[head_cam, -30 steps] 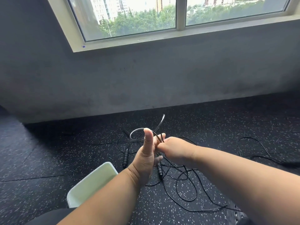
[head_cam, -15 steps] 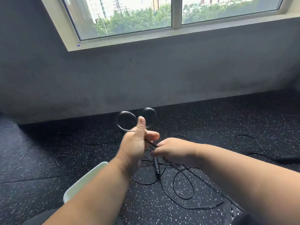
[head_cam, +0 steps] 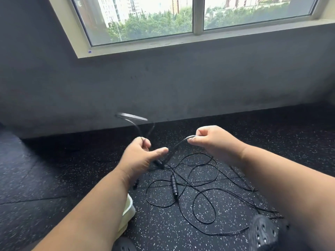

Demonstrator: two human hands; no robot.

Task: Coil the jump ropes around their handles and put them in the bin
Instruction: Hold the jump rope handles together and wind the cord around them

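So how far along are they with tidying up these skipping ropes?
Early days. Nothing looks finished: the part of the bin that shows is bare, though an arm hides most of it. In hand: the left hand and right hand each pinch one cord, blurred between them. Left: a loose rope with its handle is tangled on the floor.

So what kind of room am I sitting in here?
Probably a gym or exercise room. The floor is black speckled rubber matting, thin black jump ropes lie tangled on it, and a bare grey wall runs under a wide window facing trees and towers.
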